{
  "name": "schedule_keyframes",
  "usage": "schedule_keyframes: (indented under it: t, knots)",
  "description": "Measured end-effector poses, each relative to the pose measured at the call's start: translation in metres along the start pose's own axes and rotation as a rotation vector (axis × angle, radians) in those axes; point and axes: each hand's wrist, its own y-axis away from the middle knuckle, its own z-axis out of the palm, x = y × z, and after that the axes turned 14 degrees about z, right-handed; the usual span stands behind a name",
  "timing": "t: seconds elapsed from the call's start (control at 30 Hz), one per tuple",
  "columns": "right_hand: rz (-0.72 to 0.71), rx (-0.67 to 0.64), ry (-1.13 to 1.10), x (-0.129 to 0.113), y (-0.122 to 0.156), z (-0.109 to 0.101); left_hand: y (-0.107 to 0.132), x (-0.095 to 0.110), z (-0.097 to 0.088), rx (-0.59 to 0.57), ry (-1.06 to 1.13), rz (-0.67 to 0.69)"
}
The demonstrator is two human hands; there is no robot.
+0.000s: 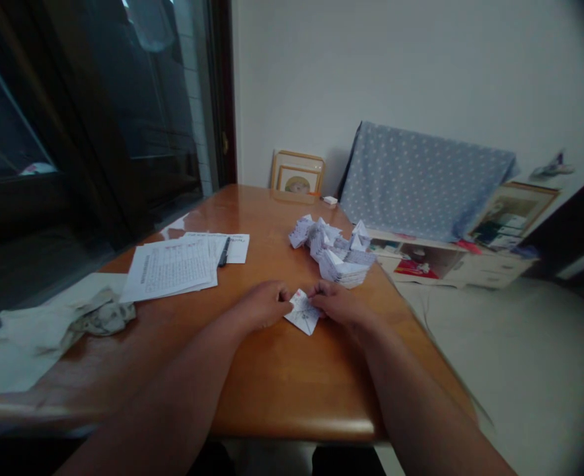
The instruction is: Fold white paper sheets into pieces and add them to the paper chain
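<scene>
- White folded paper [304, 313]: on my remote feed, over the wooden table's [296, 390] near half.
- Left hand [268, 304] pinches its left side; right hand [337, 304] grips its right.
- Folded pieces [344, 270] lie beyond.

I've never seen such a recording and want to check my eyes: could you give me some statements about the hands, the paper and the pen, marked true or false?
1. The left hand and right hand both touch the folded paper. True.
2. The pen lies among the sheets. True.
3. The pile of folded pieces stands on the table, beyond the hands. True.
4. The right hand holds the pen. False: it is at the folded paper.
5. The pile is left of the sheets. False: it is right of them.
6. The folded paper is solid red. False: it is mostly white, with a small red mark.
</scene>
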Motion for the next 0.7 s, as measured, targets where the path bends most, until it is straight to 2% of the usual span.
schedule_keyframes:
  t: [0.23,0.4,0.47,0.53,0.7]
  knots:
    - [-0.035,0.05,-0.127,0.008,-0.004,0.0,-0.002,0.001,0.001,0.048,0.131,-0.026]
    - [-0.13,0.249,-0.044,0.009,-0.007,0.002,-0.004,0.005,-0.003,0.24,0.377,-0.104]
    - [-0.129,0.315,-0.111,0.006,-0.005,0.002,-0.005,0.011,-0.006,0.318,0.51,-0.122]
    - [-0.094,0.296,-0.238,0.001,-0.002,0.004,-0.005,0.017,-0.009,0.391,0.638,-0.131]
    - [-0.014,0.07,-0.552,-0.011,0.008,0.014,-0.005,0.028,-0.014,0.507,0.775,-0.149]
